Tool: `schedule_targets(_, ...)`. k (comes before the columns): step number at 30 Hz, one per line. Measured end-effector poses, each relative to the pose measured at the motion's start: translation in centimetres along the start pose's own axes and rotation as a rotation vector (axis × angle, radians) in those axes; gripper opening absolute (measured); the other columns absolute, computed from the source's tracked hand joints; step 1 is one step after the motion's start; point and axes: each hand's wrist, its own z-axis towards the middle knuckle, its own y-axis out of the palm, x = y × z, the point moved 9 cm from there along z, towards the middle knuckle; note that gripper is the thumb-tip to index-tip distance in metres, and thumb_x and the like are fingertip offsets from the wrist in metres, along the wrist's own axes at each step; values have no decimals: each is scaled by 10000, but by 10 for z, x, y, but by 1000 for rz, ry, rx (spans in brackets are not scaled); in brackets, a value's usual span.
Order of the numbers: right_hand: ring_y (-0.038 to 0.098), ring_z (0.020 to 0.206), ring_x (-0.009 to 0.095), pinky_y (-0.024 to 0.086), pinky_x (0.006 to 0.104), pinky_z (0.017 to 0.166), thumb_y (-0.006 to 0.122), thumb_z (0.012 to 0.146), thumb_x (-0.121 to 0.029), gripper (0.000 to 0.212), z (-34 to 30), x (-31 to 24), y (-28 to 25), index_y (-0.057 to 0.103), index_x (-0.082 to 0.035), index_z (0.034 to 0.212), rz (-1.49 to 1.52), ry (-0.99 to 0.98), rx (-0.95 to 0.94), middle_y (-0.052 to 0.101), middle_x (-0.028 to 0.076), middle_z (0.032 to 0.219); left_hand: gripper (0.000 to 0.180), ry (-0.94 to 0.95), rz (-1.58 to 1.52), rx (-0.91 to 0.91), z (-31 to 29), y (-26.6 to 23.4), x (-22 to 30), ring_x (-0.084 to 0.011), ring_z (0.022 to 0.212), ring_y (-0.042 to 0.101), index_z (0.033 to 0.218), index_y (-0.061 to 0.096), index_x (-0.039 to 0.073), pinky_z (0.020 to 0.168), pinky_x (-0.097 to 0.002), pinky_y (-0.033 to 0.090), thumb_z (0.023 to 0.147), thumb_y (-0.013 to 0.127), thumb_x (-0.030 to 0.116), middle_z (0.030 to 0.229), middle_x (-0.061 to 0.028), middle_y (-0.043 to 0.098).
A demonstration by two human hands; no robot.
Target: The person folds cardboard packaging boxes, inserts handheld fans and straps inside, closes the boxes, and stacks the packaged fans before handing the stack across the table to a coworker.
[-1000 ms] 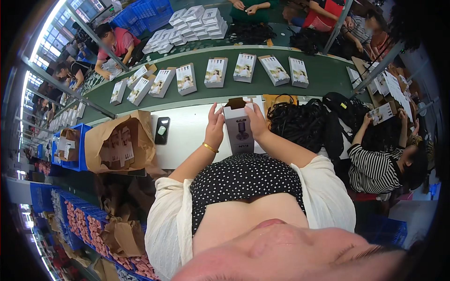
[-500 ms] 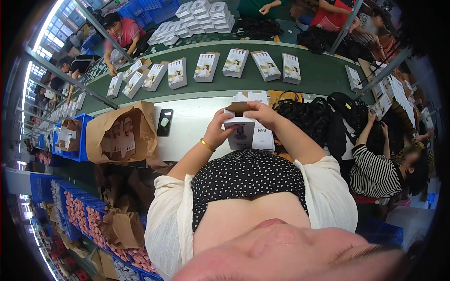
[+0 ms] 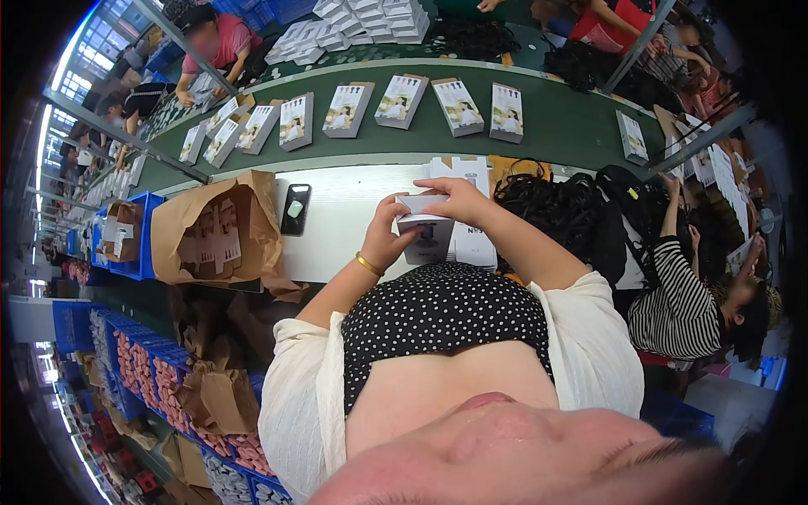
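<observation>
I hold a small white carton [image 3: 423, 241] with a printed picture on its side, upright in front of my chest. My left hand [image 3: 388, 231] grips its left side, fingers closed around the edge. At its top right is my right hand [image 3: 461, 202], thumb and fingers bent over the upper edge, with the index finger stretched along the top. A white top flap [image 3: 418, 204] lies between the hands, and the inside of the carton is hidden. Flat white printed cartons [image 3: 473, 246] lie on the table just right of and behind it.
A black phone [image 3: 295, 209] lies on the white table [image 3: 337, 220], beside a brown paper bag [image 3: 261, 244] of folded cartons. Black cords [image 3: 551, 202] are heaped right. Beyond, printed boxes [image 3: 398, 101] stand along a green conveyor [image 3: 320, 143]. Co-workers [image 3: 677, 295] sit right and far left.
The carton's top showed a brown opening and raised flap; now a white flap covers it. My right fingers have shifted over the top. Boxes on the conveyor have moved left.
</observation>
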Motion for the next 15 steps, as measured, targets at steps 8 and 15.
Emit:
schedule_targets(8,522,1003,289,409,355,860,603,776,-355,581,27,58,-70,417,-13,1207,-380,18,518,547,190,1067,414,-713,-88,596,-67,-95,-108,-181,809,496,992,431,20,682,-308,447,756,667,264,1002,-110,465)
schedule_targets(15,434,1098,317,408,420,872,677,658,-407,894,5,105,-103,203,-82,1342,-1029,625,535,374,185,1225,392,-1170,-651,1069,-189,-103,-173,-222,817,481,1054,477,63,713,-375,405,798,585,341,989,-80,494)
